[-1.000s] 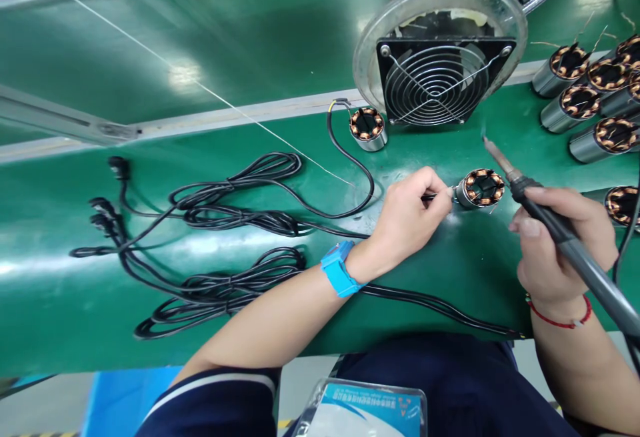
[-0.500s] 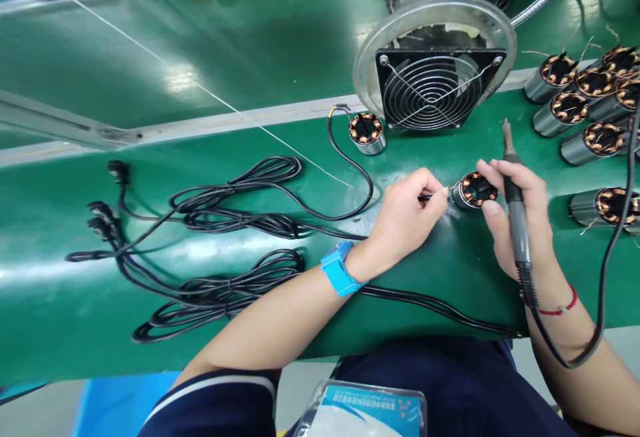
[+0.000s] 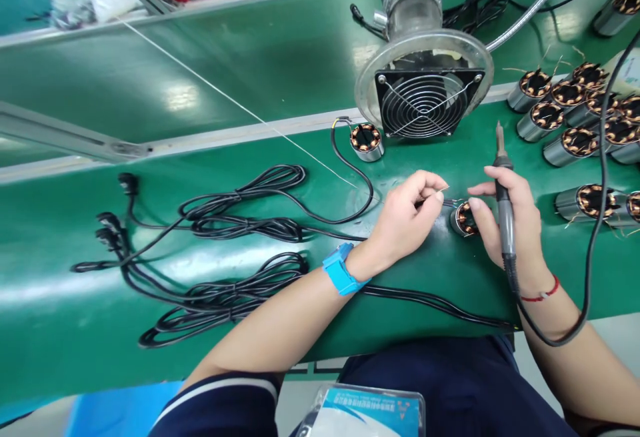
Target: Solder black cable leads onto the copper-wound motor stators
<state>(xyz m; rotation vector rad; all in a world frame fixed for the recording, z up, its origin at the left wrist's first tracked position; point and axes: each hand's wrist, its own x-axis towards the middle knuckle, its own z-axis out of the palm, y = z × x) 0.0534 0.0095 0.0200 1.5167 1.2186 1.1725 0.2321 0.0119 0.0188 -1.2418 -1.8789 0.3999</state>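
My left hand [image 3: 407, 217] is closed in a pinch by the thumb, holding the end of a black power cable [image 3: 423, 202]. A thin solder wire [image 3: 300, 147] runs down from the upper left to this hand, and a fine tip shows past its fingertips. Thin leads reach from the cable to a wound motor stator [image 3: 465, 220] with a silver shell and copper coils. My right hand [image 3: 515, 217] grips a soldering iron [image 3: 506, 220], its tip pointing up and away from the stator. The right thumb is at the stator's edge, partly covering it.
A fan with a wire guard [image 3: 424, 103] hangs on a duct behind the hands. Beside it stands a stator [image 3: 367, 142] joined to a cable. Coiled black cables [image 3: 245, 223] lie left; several stators [image 3: 577, 143] stand right. The iron's cord [image 3: 595, 257] loops past my right forearm.
The view has shifted, showing more of the shelf. My right fingers have come off the stator's far side, the thumb staying near it. A fine wire tip now shows at my left fingertips.
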